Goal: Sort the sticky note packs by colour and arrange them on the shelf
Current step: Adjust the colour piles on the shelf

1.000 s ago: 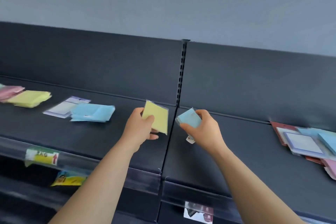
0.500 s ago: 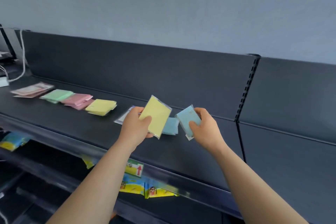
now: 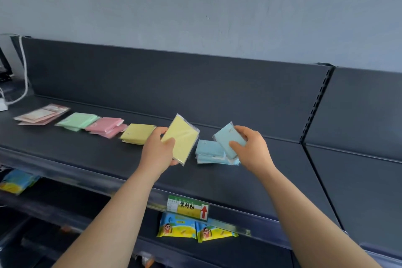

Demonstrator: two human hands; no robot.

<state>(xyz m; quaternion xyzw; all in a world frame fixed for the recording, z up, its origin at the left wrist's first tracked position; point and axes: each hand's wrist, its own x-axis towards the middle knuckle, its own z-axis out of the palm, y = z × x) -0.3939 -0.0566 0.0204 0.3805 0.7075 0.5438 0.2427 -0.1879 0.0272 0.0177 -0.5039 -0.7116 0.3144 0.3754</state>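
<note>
I see clear, shiny plastic wrap on the yellow pack (image 3: 181, 139) and the blue pack (image 3: 226, 137) — smooth paper inside. The shelf (image 3: 87, 152) looks like dark metal, matt and smooth. The wall (image 3: 195, 6) is dull, with small rough spots.

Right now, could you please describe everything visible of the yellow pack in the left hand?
The yellow pack is a flat, pale-yellow rectangular pad sealed in clear glossy film that overhangs its edges. The left hand grips its lower left side, thumb on the front face, fingers curled behind. It is tilted, top corner leaning right, raised above the dark shelf, between the yellow stack and blue stack.
</note>
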